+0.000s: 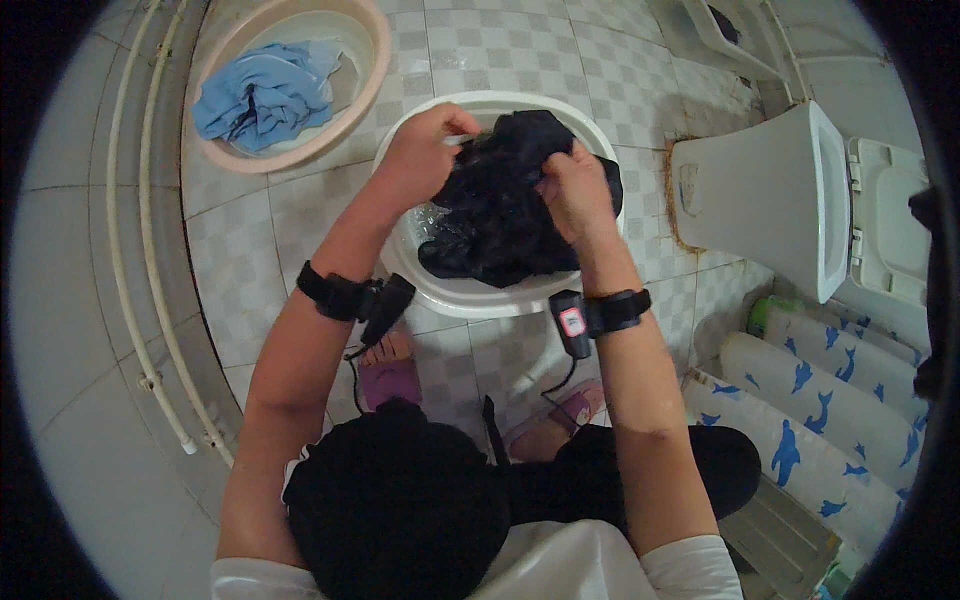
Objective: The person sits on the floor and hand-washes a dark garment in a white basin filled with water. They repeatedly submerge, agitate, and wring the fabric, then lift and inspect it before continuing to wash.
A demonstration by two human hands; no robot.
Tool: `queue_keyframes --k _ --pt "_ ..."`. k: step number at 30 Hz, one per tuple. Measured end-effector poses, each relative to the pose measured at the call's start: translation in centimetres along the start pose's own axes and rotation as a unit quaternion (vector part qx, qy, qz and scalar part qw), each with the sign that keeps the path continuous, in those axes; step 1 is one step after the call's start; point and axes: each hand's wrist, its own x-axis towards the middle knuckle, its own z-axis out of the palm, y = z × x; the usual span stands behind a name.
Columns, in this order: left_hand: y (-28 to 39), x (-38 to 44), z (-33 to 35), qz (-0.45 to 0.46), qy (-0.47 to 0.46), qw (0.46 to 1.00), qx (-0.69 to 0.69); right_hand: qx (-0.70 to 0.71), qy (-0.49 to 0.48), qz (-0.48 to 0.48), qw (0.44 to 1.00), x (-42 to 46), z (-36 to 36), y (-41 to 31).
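Observation:
A wet black garment lies bunched in a white plastic basin on the floor before me. Some of the cloth reaches the basin's right rim, and a little water shows at the left inside. My left hand is at the garment's upper left edge, thumb and fingers curled around a bit of the dark fabric. On the right, my right hand pinches a raised fold of the same garment. Each wrist wears a black strap with a small device and a cable.
A pink basin with water and blue cloth stands at the upper left. Pipes run along the left wall. To the right are a white toilet and a shower curtain with blue dolphins. My slippered feet flank the white basin's near side.

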Motion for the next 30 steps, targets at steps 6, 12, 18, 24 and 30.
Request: queue_keyframes --k 6,12,18,24,30 --pt "-1.7 -1.3 2.1 0.034 -0.121 0.987 0.102 0.269 -0.215 -0.019 0.939 -2.0 -0.8 -7.7" --pt "-2.9 -1.2 2.7 -0.067 0.042 0.997 -0.022 -0.006 -0.078 -0.116 0.99 -1.3 -4.8 -9.5" --pt "3.8 -1.7 -0.9 -0.066 0.0 0.938 -0.341 -0.249 -0.015 -0.056 0.967 -1.7 -8.6 -5.3" --pt "-1.1 -2.4 -0.3 -0.105 0.066 0.985 -0.12 -0.423 0.084 -0.203 0.879 0.0 -7.4 -0.7" --pt "-3.8 -2.0 0.2 -0.206 0.028 0.914 -0.349 -0.688 -0.126 -0.158 0.697 1.8 -6.4 -0.4"
